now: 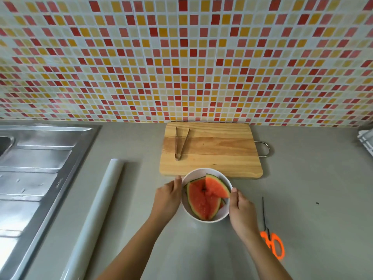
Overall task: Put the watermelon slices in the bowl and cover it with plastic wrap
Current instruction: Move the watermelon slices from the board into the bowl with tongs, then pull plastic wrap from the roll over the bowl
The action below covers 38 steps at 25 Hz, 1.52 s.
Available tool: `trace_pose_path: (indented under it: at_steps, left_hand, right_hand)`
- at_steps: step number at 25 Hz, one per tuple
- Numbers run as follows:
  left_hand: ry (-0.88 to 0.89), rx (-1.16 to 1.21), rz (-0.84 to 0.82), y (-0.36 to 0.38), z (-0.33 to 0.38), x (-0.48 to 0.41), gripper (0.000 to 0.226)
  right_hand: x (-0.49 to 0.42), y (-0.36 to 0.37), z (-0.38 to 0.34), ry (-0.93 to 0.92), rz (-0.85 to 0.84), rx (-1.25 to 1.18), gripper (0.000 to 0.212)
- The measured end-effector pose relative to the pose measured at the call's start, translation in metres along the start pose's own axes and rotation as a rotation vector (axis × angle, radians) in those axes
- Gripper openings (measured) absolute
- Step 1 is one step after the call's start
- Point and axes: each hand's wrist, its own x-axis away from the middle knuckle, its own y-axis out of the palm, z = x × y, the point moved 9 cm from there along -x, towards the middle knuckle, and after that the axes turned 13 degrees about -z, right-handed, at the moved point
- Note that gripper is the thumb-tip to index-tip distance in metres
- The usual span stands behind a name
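Watermelon slices (203, 201): several wedges, red flesh up, green rind at the edges. They lie overlapped inside the white bowl (210, 220), with one wedge propped across the others toward the right rim.

Bowl stands on the grey countertop (312, 188), just in front of the near edge of the wooden cutting board (218, 154). No wrap over it.

Left hand (167, 196): cupped against the bowl's left wall, thumb lying up along the rim, fingers curved round the side and mostly hidden under the hand.

Right hand (241, 209): the same on the right wall, thumb tip at the rim beside the propped wedge, fingers tucked round the outside. Both hands grip the bowl between them.

Plastic wrap roll (96, 209): long and pale, lying on the counter left of the bowl, well apart from the left hand.

Metal tongs (180, 142): on the left part of the board, tips pointing to the wall.

Orange-handled scissors (271, 239): blades closed, on the counter right of the right forearm.

Steel sink (36, 168) at far left. Red, orange and cream tiled wall (181, 57) behind.
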Motion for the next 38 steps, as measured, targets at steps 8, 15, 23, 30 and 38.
trace_pose_path:
  at_steps: [8, 15, 23, 30, 38]
  left_hand:
    - [0.092, 0.008, 0.003, 0.014, -0.003, 0.058, 0.054]
    - [0.076, -0.004, -0.015, 0.016, -0.009, 0.064, 0.053]
    - [0.064, -0.001, 0.162, -0.029, -0.035, 0.083, 0.041]
    - [0.046, -0.24, 0.436, -0.138, -0.06, 0.115, 0.02]
    - [-0.362, 0.017, 0.106, -0.175, -0.165, 0.095, 0.031]
  right_hand:
    - [0.05, -0.007, 0.004, -0.019, 0.026, 0.014, 0.031]
    - [0.056, 0.0, 0.009, -0.008, -0.119, 0.029, 0.038]
    - [0.075, -0.001, -0.045, -0.203, 0.004, 0.12, 0.052]
    - [0.139, 0.14, -0.118, -0.679, -0.416, 0.456, 0.05]
    - [0.157, 0.184, -0.063, -0.598, -0.455, 0.807, 0.054]
